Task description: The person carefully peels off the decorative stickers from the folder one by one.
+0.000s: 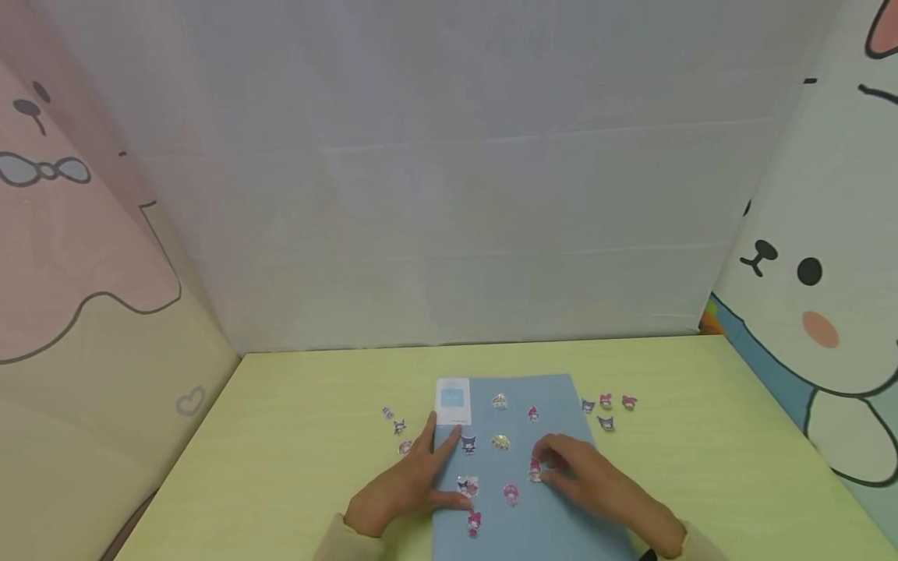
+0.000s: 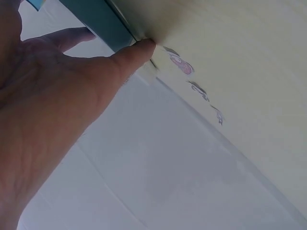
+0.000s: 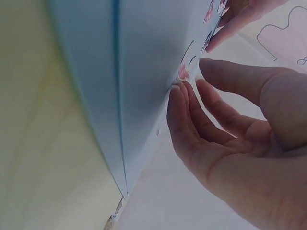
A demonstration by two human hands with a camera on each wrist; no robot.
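Note:
A blue folder (image 1: 533,530) lies on the table, dotted with several small cartoon character stickers. My left hand (image 1: 407,483) spreads its fingers along the folder's left edge, fingertips by the white label (image 1: 464,414) and thumb just above a pink sticker (image 1: 474,523). In the left wrist view, a fingertip of this hand (image 2: 81,81) reaches the folder's edge. My right hand (image 1: 585,475) bends over the folder's right half, its fingertips at a pink-hooded character sticker (image 1: 535,470). The right wrist view shows that sticker (image 3: 184,72) against the blue surface, with the thumb apart from the fingertips.
Left of the folder, several loose stickers (image 1: 399,426) lie on the pale yellow table (image 1: 309,421). More loose stickers (image 1: 606,423) lie past its upper right side. A white curtain (image 1: 456,234) hangs behind the table, with cartoon-printed cloth (image 1: 793,343) on both sides.

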